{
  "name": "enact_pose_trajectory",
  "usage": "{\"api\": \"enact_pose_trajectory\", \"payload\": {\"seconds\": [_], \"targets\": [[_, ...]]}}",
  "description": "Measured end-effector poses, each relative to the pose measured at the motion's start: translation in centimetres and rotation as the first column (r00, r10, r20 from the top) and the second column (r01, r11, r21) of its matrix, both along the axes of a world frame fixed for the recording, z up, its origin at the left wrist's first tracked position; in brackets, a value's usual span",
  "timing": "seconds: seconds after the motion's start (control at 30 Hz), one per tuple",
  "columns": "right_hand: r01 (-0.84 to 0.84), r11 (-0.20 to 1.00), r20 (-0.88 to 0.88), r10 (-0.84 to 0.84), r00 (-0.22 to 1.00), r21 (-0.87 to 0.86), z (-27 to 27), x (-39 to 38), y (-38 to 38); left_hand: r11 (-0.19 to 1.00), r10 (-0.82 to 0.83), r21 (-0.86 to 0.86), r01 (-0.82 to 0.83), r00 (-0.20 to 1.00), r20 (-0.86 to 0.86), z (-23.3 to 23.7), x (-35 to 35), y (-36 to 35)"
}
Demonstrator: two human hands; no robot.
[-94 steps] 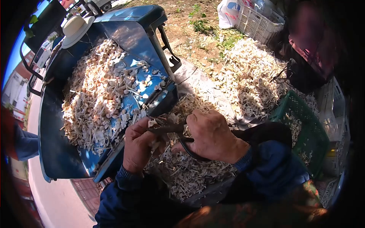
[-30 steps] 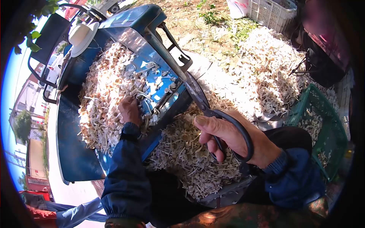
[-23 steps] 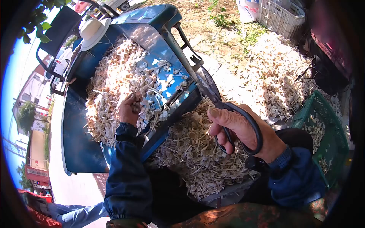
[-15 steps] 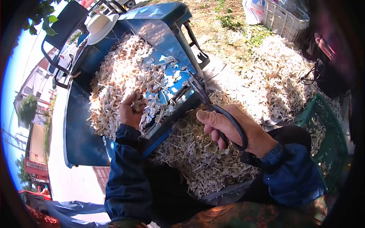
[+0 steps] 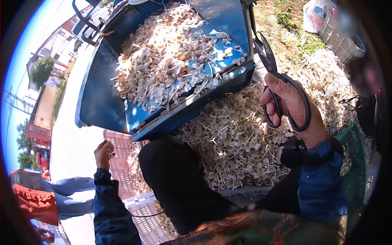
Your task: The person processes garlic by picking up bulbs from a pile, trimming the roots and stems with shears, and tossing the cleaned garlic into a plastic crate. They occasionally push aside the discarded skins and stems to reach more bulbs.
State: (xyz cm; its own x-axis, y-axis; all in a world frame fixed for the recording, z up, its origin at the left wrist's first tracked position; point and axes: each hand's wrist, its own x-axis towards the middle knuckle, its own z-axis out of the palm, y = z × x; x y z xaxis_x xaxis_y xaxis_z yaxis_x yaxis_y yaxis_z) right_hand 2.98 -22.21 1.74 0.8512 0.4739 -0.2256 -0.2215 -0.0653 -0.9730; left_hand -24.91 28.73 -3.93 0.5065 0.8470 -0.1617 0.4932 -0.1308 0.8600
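Black-handled scissors (image 5: 281,83) are in my right hand (image 5: 300,102), with the blades pointing up and a little apart. The thumb and fingers go through the handle loops. My left hand (image 5: 104,155) hangs beside a pink crate (image 5: 121,157), its fingers curled in; anything inside them is hidden. Ahead, a blue metal cart bed (image 5: 100,98) carries a heap of garlic bulbs and dry husks (image 5: 171,53). Below the scissors lies a pile of cut garlic stalks and skins (image 5: 237,143).
A white crate (image 5: 149,220) stands by my left knee, a green crate (image 5: 359,163) at my right. More husks (image 5: 326,79) cover the ground at right, near a white basket (image 5: 343,41). Another person's red and blue clothing (image 5: 36,202) shows at lower left.
My left hand has left the garlic heap and moved down and left to beside the pink crate. The scissors have moved right and up in view. The view has shifted, showing the crates.
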Motion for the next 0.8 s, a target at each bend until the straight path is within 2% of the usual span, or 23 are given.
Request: {"api": "enact_pose_trajectory", "payload": {"seconds": [0.07,0.1,0.13,0.2,0.27,0.33,0.4,0.47,0.5,0.53,0.57,0.6,0.67,0.7,0.73,0.8], "targets": [[-0.039,0.999,-0.037,0.041,0.998,0.034,-0.4,0.5,-0.6,0.906,0.162,0.422,-0.034,0.949,-0.272,-2.4,-2.0,0.5],[-0.046,0.999,-0.05,0.047,0.998,0.028,-0.6,0.8,-0.8,0.825,0.12,0.563,0.052,0.957,-0.263,-5.1,-3.2,3.4],[-0.04,0.999,-0.045,0.041,0.998,0.026,-0.5,0.6,-0.7,0.825,0.113,0.562,0.054,0.959,-0.259,-4.6,-1.9,2.5],[0.006,0.999,-0.049,-0.004,0.999,0.053,-0.2,0.4,-0.3,0.946,-0.191,0.236,0.223,0.97,-0.151,-1.7,4.3,-2.5],[-0.019,1.0,-0.054,0.02,0.998,0.024,-0.2,0.6,-0.2,0.943,-0.333,0.031,0.332,0.941,0.054,1.4,12.1,-8.2],[-0.041,0.999,-0.021,0.042,0.999,0.006,-0.2,0.7,-0.1,0.892,-0.45,-0.044,0.45,0.893,0.01,2.3,19.2,-11.3],[-0.031,0.999,0.008,0.031,0.999,-0.018,0.3,0.7,-0.1,0.888,-0.457,-0.065,0.455,0.889,-0.024,0.9,25.3,-13.4],[-0.039,0.999,0.017,0.04,0.999,-0.033,0.7,0.7,-0.2,0.903,-0.419,0.036,0.427,0.897,-0.14,-1.7,29.8,-14.7],[-0.04,0.997,0.021,0.041,0.999,-0.06,0.8,0.9,-0.4,0.868,-0.365,0.242,0.434,0.887,-0.282,-4.8,32.3,-13.0],[-0.023,0.998,0.022,0.024,0.999,-0.064,0.7,1.1,-0.7,0.78,-0.28,0.433,0.452,0.871,-0.404,-7.6,34.4,-11.5],[-0.023,0.996,0.014,0.024,1.0,-0.089,0.6,1.3,-1.0,0.63,-0.136,0.705,0.326,0.94,-0.313,-9.0,34.8,-12.5],[-0.026,0.993,0.002,0.026,1.0,-0.115,0.6,1.4,-1.2,0.762,-0.148,0.578,0.293,0.947,-0.285,-10.5,35.7,-11.5],[-0.009,0.993,-0.015,0.007,1.0,-0.121,0.6,1.7,-1.5,0.78,-0.166,0.531,0.331,0.928,-0.335,-8.7,34.9,-13.6],[-0.01,0.991,-0.008,0.009,1.0,-0.133,0.5,1.7,-1.6,0.662,-0.194,0.643,0.386,0.916,-0.35,-9.9,35.7,-12.3],[-0.016,0.99,0.0,0.016,1.0,-0.141,0.5,1.7,-1.6,0.591,-0.339,0.63,0.504,0.864,-0.373,-11.0,35.2,-10.7],[-0.016,0.991,0.023,0.019,1.0,-0.134,0.6,1.7,-1.6,0.399,-0.471,0.78,0.482,0.838,-0.277,-11.2,33.9,-10.1]]}}
